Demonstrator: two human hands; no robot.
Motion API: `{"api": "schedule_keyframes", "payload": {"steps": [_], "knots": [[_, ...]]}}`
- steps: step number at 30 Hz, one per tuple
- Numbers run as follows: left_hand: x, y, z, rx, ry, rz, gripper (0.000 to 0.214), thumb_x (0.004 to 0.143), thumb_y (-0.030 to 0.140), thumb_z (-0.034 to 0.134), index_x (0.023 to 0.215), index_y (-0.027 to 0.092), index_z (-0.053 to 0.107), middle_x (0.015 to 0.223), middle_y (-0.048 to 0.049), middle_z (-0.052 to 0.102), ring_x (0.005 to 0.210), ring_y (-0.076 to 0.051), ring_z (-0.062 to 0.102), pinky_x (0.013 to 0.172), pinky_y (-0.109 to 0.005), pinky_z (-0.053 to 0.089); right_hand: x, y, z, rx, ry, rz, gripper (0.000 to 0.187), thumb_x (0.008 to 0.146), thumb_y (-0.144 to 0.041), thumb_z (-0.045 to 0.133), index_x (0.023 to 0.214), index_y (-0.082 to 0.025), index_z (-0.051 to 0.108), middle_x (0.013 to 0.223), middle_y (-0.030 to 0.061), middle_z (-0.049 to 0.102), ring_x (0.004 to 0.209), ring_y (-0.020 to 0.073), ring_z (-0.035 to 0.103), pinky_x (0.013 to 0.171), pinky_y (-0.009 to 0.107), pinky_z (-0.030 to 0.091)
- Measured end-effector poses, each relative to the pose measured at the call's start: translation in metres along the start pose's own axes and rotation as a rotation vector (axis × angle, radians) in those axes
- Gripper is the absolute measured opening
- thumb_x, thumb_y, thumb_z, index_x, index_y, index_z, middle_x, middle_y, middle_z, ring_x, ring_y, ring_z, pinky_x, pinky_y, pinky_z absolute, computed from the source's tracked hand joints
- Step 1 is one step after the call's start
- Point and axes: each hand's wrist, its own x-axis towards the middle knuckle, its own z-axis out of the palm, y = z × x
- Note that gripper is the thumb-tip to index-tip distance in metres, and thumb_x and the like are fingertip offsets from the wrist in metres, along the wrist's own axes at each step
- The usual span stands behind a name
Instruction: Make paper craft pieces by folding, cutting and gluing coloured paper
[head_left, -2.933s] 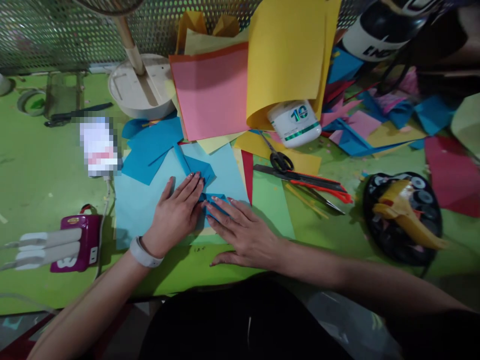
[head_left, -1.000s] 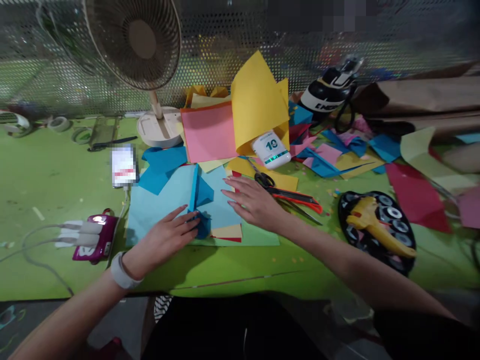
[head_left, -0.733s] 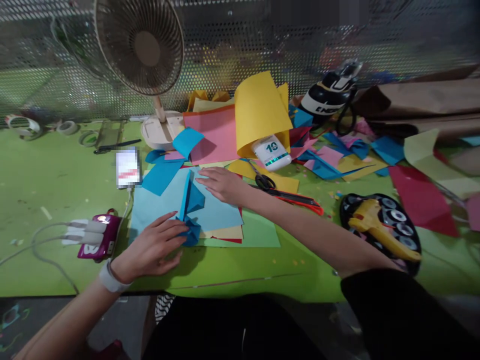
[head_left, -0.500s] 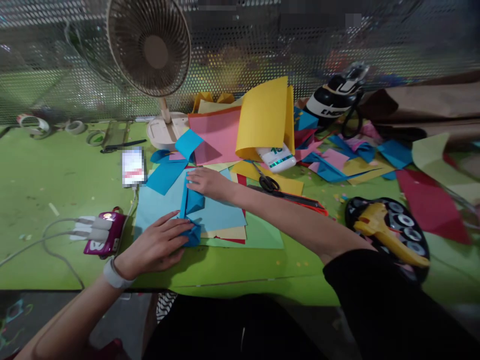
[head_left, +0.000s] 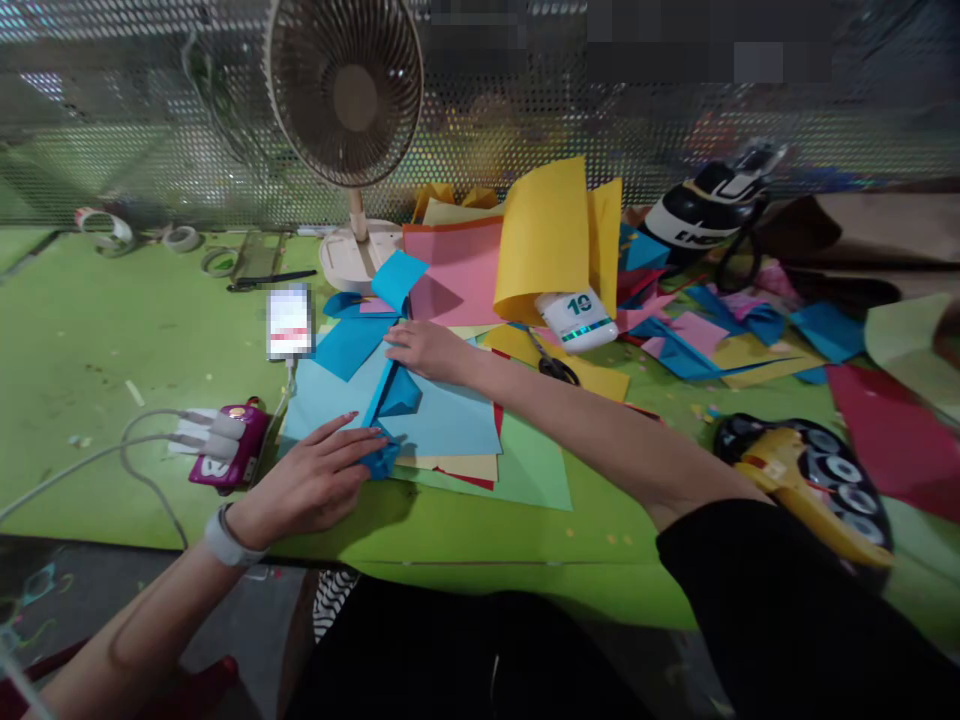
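A folded blue sheet of paper (head_left: 397, 393) lies on a stack of coloured sheets, with a narrow raised strip along its left side. My left hand (head_left: 319, 478) rests over its near end, fingers stretched out and spread, with the fingertips touching the paper. At the far end, my right hand (head_left: 431, 352) lies with fingers extended on the fold; its thumb is hidden. Beneath is a light blue sheet (head_left: 457, 420), over cream, red and light green sheets (head_left: 532, 470). Another blue piece (head_left: 349, 345) lies just beyond, to the left of my right hand.
Behind stand a fan (head_left: 356, 100), a curled yellow sheet (head_left: 544, 240) and a white container (head_left: 581, 318). Scissors (head_left: 559, 370) lie near my right forearm. A phone (head_left: 290, 322) and cabled purple power bank (head_left: 229, 450) sit left. A yellow glue gun (head_left: 810, 495) rests on a black tray at right.
The camera view has shifted, so the things on the table appear farther right. The blue paper is tilted more, and its loose flap looks smaller. Both hands remain at its ends.
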Motion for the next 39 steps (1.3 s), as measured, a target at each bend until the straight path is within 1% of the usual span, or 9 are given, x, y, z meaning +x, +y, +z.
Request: {"api": "schedule_keyframes", "payload": {"steps": [6,10,14,18,20,22,25,32,39], "knots": [[-0.008,-0.002,-0.006,0.064,0.036,-0.025,0.015,0.088,0.011,0.054,0.088,0.019,0.067,0.141,-0.0066,0.057,0.137,-0.020,0.045,0.122,-0.047,0.026,-0.008,-0.004,-0.008,-0.015,0.004,0.032,0.028,0.093,-0.003,0.040,0.103,-0.009,0.066,0.114,0.0180,0.066,0.110,0.0248,0.055,0.095,0.042,0.042],[-0.013,-0.007,-0.008,0.200,0.081,-0.173,0.017,0.088,0.010,0.055,0.088,0.022,0.067,0.145,-0.0037,0.053,0.139,-0.021,0.043,0.123,-0.048,0.025,-0.033,-0.008,-0.027,0.032,0.007,0.116,0.027,0.094,-0.006,0.039,0.100,-0.011,0.065,0.108,0.0167,0.067,0.101,0.0240,0.058,0.091,0.040,0.041],[-0.008,-0.011,-0.006,0.323,0.177,-0.361,0.021,0.088,0.011,0.053,0.095,0.023,0.068,0.148,-0.0047,0.050,0.140,-0.025,0.042,0.120,-0.053,0.028,-0.070,-0.024,-0.047,0.065,-0.048,0.303,0.026,0.097,-0.017,0.041,0.099,-0.014,0.066,0.091,0.0120,0.069,0.083,0.0217,0.060,0.077,0.033,0.042],[0.015,-0.007,0.001,0.325,0.277,-0.406,0.031,0.090,0.013,0.050,0.117,0.021,0.062,0.149,-0.0089,0.048,0.140,-0.025,0.041,0.119,-0.051,0.030,-0.104,-0.063,-0.057,-0.038,-0.055,0.540,0.031,0.098,-0.020,0.038,0.105,-0.014,0.067,0.086,0.0112,0.069,0.072,0.0200,0.060,0.063,0.030,0.039],[0.033,-0.004,0.009,0.247,0.233,-0.369,0.039,0.094,0.019,0.047,0.133,0.017,0.053,0.148,-0.0114,0.048,0.141,-0.023,0.039,0.118,-0.047,0.031,-0.115,-0.085,-0.057,-0.081,-0.046,0.575,0.032,0.098,-0.019,0.038,0.108,-0.013,0.068,0.085,0.0107,0.069,0.066,0.0189,0.059,0.058,0.031,0.037],[0.052,0.000,0.021,0.184,0.153,-0.337,0.050,0.099,0.034,0.043,0.145,0.014,0.040,0.152,-0.0133,0.043,0.145,-0.024,0.033,0.119,-0.046,0.029,-0.121,-0.104,-0.054,-0.092,-0.026,0.582,0.032,0.097,-0.019,0.040,0.112,-0.013,0.068,0.083,0.0094,0.069,0.060,0.0177,0.058,0.053,0.031,0.036],[0.073,0.001,0.041,0.142,0.044,-0.290,0.066,0.099,0.051,0.037,0.151,0.012,0.029,0.158,-0.0139,0.033,0.148,-0.026,0.024,0.120,-0.047,0.021,-0.123,-0.120,-0.050,-0.061,0.031,0.596,0.032,0.096,-0.021,0.043,0.116,-0.015,0.067,0.086,0.0083,0.070,0.059,0.0162,0.060,0.052,0.030,0.037],[0.079,-0.012,0.060,0.099,-0.021,-0.234,0.066,0.098,0.056,0.036,0.149,0.015,0.034,0.157,-0.0117,0.034,0.148,-0.026,0.025,0.121,-0.048,0.017,-0.126,-0.120,-0.047,0.155,0.136,0.691,0.030,0.096,-0.025,0.043,0.117,-0.019,0.064,0.098,0.0079,0.070,0.075,0.0180,0.067,0.054,0.026,0.047],[0.076,-0.017,0.064,0.034,-0.037,-0.213,0.064,0.098,0.056,0.035,0.144,0.012,0.043,0.150,-0.0141,0.046,0.142,-0.026,0.037,0.118,-0.047,0.025,-0.126,-0.116,-0.052,0.705,0.290,0.811,0.029,0.087,-0.024,0.055,0.115,-0.018,0.061,0.114,0.0100,0.065,0.073,0.0149,0.068,0.073,0.032,0.059]]}}
